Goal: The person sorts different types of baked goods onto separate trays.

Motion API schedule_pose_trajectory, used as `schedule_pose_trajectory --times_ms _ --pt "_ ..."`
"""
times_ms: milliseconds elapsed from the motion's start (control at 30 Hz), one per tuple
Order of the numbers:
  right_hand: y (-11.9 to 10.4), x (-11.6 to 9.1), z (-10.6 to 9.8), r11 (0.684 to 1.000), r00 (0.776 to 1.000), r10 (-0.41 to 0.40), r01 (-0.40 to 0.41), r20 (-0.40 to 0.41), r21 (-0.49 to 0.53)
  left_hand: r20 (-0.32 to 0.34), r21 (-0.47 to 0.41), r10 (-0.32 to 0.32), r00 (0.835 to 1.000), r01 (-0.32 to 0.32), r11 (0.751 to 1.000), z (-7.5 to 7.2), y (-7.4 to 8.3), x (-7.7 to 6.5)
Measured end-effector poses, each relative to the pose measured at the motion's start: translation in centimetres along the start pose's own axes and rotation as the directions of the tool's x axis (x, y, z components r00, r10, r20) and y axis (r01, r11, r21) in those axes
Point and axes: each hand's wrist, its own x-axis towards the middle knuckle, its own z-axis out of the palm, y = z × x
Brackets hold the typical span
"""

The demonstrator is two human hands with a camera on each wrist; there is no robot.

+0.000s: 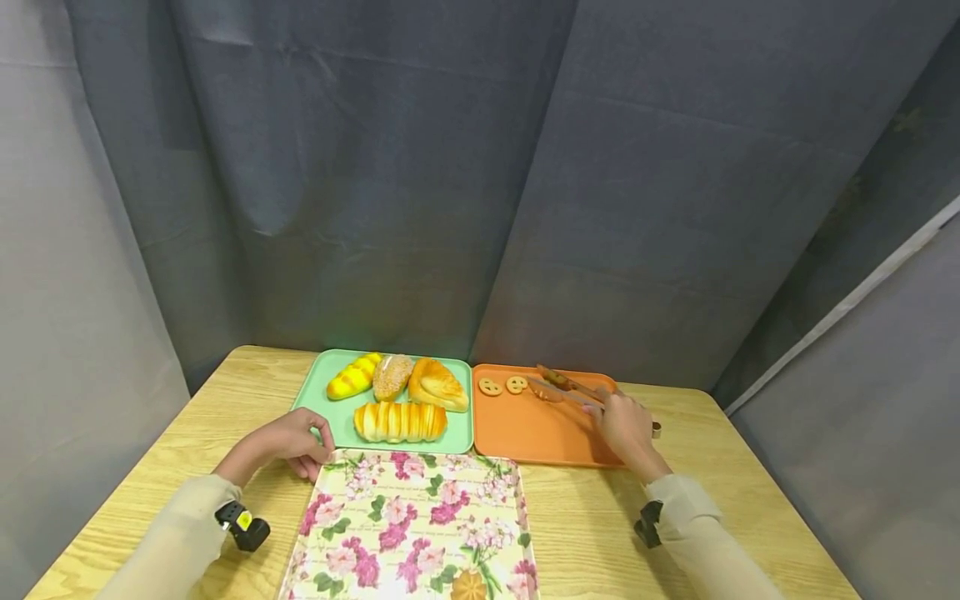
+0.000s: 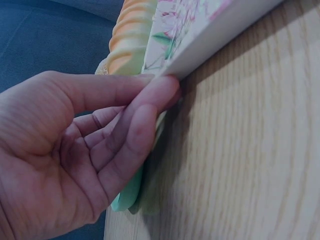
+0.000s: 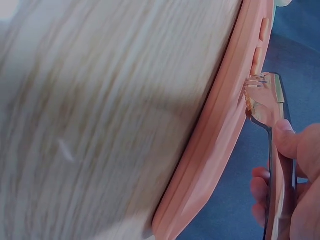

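Observation:
My right hand [image 1: 626, 421] grips metal tongs [image 1: 581, 388] above the orange tray [image 1: 517, 437]. Their spread tips, one of them fork-like, reach a brown cookie [image 1: 546, 393] on that tray. The right wrist view has the thumb on one arm of the tongs [image 3: 280, 165] and curled fingers behind. At the near left, my left hand [image 1: 296, 437] pinches the far left corner of a floral tray [image 1: 412, 517] between thumb and fingers. A round cookie [image 1: 468, 586] lies near that tray's front edge.
Two round cookies [image 1: 503, 385] lie left of the tongs on the orange tray. Beside it, a green tray [image 1: 318, 392] bears several breads, a ridged loaf [image 1: 400, 422] in front. All trays stand on a wooden table [image 1: 585, 533], with a grey curtain [image 1: 375, 208] behind.

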Motion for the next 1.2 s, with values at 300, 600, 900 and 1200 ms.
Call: schedule_pose_trajectory --times_ms 300,600,900,1200 --pt "0.3 -0.1 -0.2 0.998 0.999 -0.003 0.001 0.036 0.058 0.006 -0.002 0.002 1.000 -0.002 1.000 0.0 0.0 0.0" --pt "0.5 0.0 -1.3 0.996 0.996 -0.033 0.025 0.083 0.090 0.013 -0.007 0.014 1.000 -0.014 1.000 -0.1 0.2 -0.2" --pt "-0.3 -0.2 -3.5 0.973 0.980 -0.127 0.094 0.151 0.211 0.017 -0.014 0.013 1.000 -0.013 1.000 0.0 0.1 -0.1" --pt "-2.5 -1.7 -6.6 0.855 0.904 -0.350 0.201 0.246 0.478 0.041 -0.008 0.027 0.999 -0.027 1.000 -0.3 0.1 -0.1"
